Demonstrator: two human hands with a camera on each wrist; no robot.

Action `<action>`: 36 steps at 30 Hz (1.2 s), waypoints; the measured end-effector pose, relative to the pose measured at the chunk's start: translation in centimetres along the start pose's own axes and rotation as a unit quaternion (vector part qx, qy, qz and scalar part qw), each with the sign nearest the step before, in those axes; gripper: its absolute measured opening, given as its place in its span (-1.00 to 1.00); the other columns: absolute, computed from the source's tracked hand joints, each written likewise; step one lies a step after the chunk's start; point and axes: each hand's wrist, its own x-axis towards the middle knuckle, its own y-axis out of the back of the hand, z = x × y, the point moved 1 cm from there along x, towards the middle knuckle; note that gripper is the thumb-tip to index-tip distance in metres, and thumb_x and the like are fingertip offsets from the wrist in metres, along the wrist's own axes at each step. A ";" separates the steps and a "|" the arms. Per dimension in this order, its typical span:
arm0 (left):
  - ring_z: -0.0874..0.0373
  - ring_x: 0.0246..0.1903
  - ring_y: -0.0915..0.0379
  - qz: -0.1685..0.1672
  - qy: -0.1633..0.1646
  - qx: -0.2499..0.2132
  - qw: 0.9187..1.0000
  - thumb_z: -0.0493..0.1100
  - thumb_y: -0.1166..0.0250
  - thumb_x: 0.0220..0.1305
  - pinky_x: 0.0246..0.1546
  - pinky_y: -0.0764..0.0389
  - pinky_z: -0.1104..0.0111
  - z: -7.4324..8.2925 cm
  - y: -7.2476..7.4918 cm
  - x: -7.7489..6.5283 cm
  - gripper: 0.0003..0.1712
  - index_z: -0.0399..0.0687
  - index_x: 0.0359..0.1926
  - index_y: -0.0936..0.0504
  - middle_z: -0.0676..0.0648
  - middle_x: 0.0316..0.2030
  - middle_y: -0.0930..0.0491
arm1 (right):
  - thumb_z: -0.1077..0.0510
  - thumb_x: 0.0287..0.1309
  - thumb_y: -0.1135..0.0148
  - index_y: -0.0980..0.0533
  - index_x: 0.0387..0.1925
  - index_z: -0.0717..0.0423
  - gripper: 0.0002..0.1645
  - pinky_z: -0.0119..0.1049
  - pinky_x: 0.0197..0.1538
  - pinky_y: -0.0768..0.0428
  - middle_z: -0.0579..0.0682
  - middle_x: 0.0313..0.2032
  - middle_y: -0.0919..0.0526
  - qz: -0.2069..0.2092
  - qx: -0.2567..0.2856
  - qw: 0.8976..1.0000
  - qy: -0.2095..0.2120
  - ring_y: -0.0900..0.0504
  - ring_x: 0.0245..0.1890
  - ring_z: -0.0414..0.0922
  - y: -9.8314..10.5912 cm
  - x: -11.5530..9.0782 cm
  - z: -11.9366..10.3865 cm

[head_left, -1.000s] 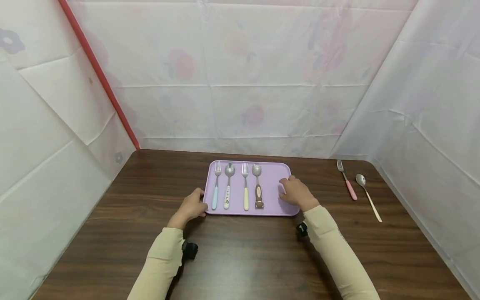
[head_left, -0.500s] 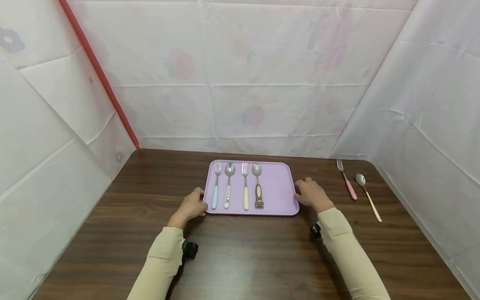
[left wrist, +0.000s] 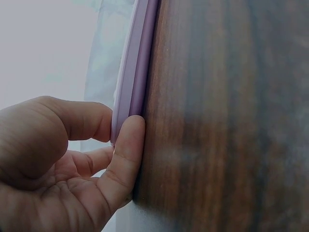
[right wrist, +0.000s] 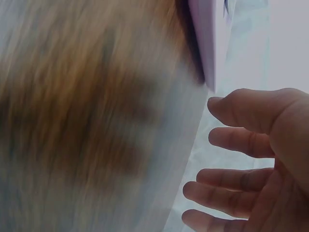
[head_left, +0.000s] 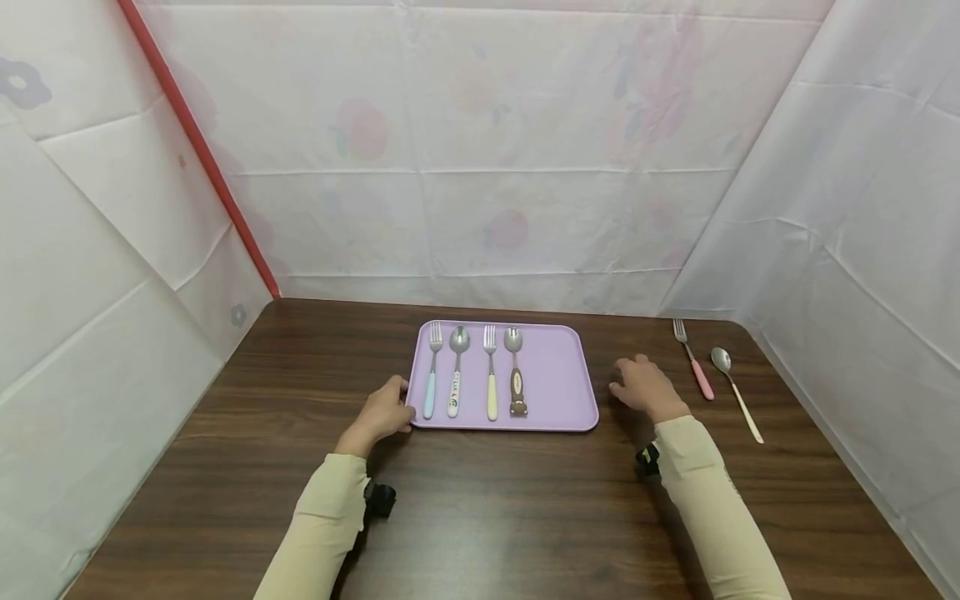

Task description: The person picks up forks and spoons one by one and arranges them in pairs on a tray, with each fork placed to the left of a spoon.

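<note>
A purple tray point(head_left: 555, 375) lies on the table. From left to right it bears a fork with a blue handle point(head_left: 430, 396), a spoon with a patterned white handle point(head_left: 454, 393), a fork with a pale yellow handle point(head_left: 492, 396) and a spoon with a brown bear handle point(head_left: 517, 387). My left hand point(head_left: 382, 412) holds the tray's near left corner; the left wrist view shows thumb and finger on its rim point(left wrist: 126, 92). Off the tray's right side, my right hand point(head_left: 648, 389) hovers with fingers spread and nothing in them point(right wrist: 236, 164).
Right of my right hand lie a fork with a pink handle point(head_left: 702, 380) and a spoon with a pale gold handle point(head_left: 742, 408). White patterned sheets point(head_left: 480, 142) enclose the dark wooden table point(head_left: 480, 517) at the back and sides.
My right hand has moved rightward from over the tray's right part to beyond its edge, carrying nothing. My left hand and the cutlery have stayed in place.
</note>
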 end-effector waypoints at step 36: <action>0.11 -0.61 -0.52 0.006 -0.001 -0.005 1.000 -0.43 -0.11 -0.01 -0.55 -0.61 0.32 0.0 0.0 0.1 -0.50 -0.42 0.04 -0.29 -0.21 -0.43 -0.45 | 0.20 0.14 -0.03 -0.29 0.12 0.53 -0.42 0.26 -0.21 -0.46 0.59 -0.04 -0.30 -0.028 0.006 0.994 -0.110 -0.34 -0.06 0.43 1.4 0.0 7.7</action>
